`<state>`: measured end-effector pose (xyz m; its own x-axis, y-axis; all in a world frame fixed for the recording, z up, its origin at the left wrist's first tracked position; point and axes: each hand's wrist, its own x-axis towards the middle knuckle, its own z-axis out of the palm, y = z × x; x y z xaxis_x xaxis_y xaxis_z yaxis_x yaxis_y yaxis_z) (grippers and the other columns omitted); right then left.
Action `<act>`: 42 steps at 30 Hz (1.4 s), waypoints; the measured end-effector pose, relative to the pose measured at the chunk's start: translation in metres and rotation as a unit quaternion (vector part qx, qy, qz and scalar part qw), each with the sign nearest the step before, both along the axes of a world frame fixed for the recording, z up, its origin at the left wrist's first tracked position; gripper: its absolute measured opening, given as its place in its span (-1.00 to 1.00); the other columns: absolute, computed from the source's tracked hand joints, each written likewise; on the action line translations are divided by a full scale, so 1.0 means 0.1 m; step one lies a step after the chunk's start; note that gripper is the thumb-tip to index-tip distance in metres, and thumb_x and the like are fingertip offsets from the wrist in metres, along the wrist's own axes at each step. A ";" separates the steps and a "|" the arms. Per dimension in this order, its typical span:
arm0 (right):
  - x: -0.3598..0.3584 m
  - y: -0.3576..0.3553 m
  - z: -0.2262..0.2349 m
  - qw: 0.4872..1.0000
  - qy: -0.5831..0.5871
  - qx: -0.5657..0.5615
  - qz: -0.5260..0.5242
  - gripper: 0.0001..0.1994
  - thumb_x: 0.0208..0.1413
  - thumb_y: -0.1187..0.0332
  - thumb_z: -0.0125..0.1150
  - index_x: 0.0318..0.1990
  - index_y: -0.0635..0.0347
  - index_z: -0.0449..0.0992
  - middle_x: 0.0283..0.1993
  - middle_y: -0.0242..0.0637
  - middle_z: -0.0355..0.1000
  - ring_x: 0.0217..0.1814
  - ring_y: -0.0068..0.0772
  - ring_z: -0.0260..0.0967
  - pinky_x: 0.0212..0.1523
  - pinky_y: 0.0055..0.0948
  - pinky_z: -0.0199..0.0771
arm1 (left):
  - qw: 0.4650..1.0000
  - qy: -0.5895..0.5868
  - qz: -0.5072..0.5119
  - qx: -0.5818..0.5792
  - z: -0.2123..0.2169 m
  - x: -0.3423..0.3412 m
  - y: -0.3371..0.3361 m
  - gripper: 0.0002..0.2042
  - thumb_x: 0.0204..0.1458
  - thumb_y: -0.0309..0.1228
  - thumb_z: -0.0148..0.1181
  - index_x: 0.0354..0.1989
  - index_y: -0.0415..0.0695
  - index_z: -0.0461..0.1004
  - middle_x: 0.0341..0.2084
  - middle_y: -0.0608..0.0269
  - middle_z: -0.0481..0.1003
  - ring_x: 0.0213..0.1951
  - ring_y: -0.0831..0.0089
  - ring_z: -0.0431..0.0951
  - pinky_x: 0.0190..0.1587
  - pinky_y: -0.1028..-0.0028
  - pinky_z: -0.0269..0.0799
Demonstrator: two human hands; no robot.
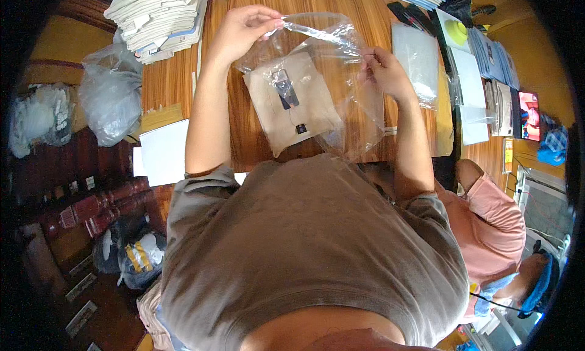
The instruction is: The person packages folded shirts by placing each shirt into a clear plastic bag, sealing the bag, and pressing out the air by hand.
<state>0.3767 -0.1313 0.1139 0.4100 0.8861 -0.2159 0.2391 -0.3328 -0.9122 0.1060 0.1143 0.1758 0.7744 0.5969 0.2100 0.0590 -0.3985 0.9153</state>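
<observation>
- The left hand (pixel 247 31) was near the top of the table. Its thumb and fingers were pinching the edge of a big, thin, see-through plastic bag (pixel 359 116).
- The right hand (pixel 390 74) was a bit lower, on the other side. Its thumb and fingers were pinching the same bag, near its edge.
- The two hands were well apart, and the shiny top edge of the bag ran between them.
- A folded, light tan piece of cloth clothing (pixel 263 107) lay flat and a little turned on the brown, stripy wooden table (pixel 170 83). It was between the two arms, close to the person's tummy.
- The bag hung over part of the clothing. I could not tell if the clothing was in the bag or under it.
- A long, dark tag (pixel 285 90) was on the clothing, and a small, black, square label (pixel 300 129) was near its lower edge.
- A tall pile of folded, cream clothes (pixel 155 22) was at the top left.
- A flat pile of clear plastic bags (pixel 416 61) lay just beside the right hand.
- White paper (pixel 164 153) lay to the left of the left arm.
- Another person in a pink shirt (pixel 487 235) was on the right side.
</observation>
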 end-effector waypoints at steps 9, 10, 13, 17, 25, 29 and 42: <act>-0.22 0.18 0.20 0.968 -0.250 0.028 0.022 -0.58 0.31 0.08 0.33 -0.02 0.34 0.61 -0.36 -0.22 0.55 -0.25 -0.43 0.51 -0.22 -0.44 0.47 | 0.972 -0.028 0.117 -0.204 -0.34 -0.25 -0.03 -0.82 0.32 -0.36 0.24 -0.16 -0.23 0.61 -0.25 0.25 0.66 -0.20 0.52 0.65 -0.23 0.53 0.57; -0.25 0.20 0.28 0.973 -0.230 0.010 0.002 -0.53 0.32 0.01 0.27 -0.01 0.34 0.61 -0.31 -0.17 0.57 -0.26 -0.38 0.54 -0.25 -0.40 0.50 | 0.973 -0.035 0.135 -0.187 -0.30 -0.21 -0.06 -0.84 0.34 -0.35 0.20 -0.20 -0.17 0.59 -0.21 0.27 0.63 -0.14 0.49 0.66 -0.19 0.48 0.60; -0.34 0.29 0.60 0.983 -0.165 -0.042 -0.062 -0.37 0.36 -0.19 0.10 0.01 0.34 0.62 -0.15 0.00 0.63 -0.26 -0.22 0.63 -0.31 -0.29 0.61 | 0.970 -0.079 0.114 0.199 0.07 -0.08 -0.47 -0.89 0.28 -0.36 0.26 -0.15 -0.11 0.60 -0.17 0.31 0.59 -0.22 0.48 0.62 -0.22 0.43 0.61; -0.33 0.44 0.51 0.869 0.483 -0.025 0.107 -0.15 0.39 -0.32 -0.25 0.14 0.50 0.47 -0.03 0.13 0.61 -0.22 -0.13 0.68 -0.43 -0.26 0.70 | 0.837 -0.072 -0.063 0.539 0.50 -0.03 -1.27 -0.82 0.04 -0.41 0.37 -0.17 -0.04 0.61 -0.30 0.33 0.59 -0.20 0.31 0.62 -0.24 0.34 0.56; -0.26 0.71 -0.10 0.959 0.226 0.151 0.080 -0.79 0.45 0.35 0.10 0.04 0.31 0.48 -0.32 -0.23 0.55 -0.33 -0.29 0.62 -0.27 -0.38 0.67 | 0.974 0.003 0.174 -0.142 -1.30 -0.79 -1.04 -0.67 0.30 -0.10 0.17 -0.07 -0.15 0.52 -0.10 0.25 0.60 -0.12 0.33 0.63 -0.06 0.32 0.54; -0.39 0.96 -0.18 0.977 0.171 0.126 0.028 -0.80 0.46 0.33 0.09 0.02 0.29 0.48 -0.42 -0.39 0.47 -0.61 -0.63 0.34 -0.59 -0.58 0.36 | 0.808 -0.111 0.113 -0.568 -1.29 -0.62 -1.08 -0.53 0.43 0.03 -0.06 0.05 -0.20 0.46 -0.06 0.12 0.63 -0.06 0.20 0.68 0.11 0.23 0.56; -0.11 1.90 -1.57 0.992 -0.088 0.063 0.069 -0.75 0.12 0.41 0.51 -0.13 0.38 0.65 -0.34 -0.26 0.63 -0.39 -0.56 0.53 -0.38 -0.53 0.57 | 0.917 0.134 0.353 -0.131 -1.94 -0.47 0.27 -0.86 0.29 -0.45 0.22 -0.19 -0.29 0.58 -0.31 0.11 0.69 -0.49 0.44 0.66 -0.44 0.48 0.50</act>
<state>0.3658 0.0590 -0.0430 0.3050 0.9517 -0.0359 0.4337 -0.1724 -0.8844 0.0586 0.1409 -0.0181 0.1789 0.9718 -0.1538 0.4535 0.0573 0.8894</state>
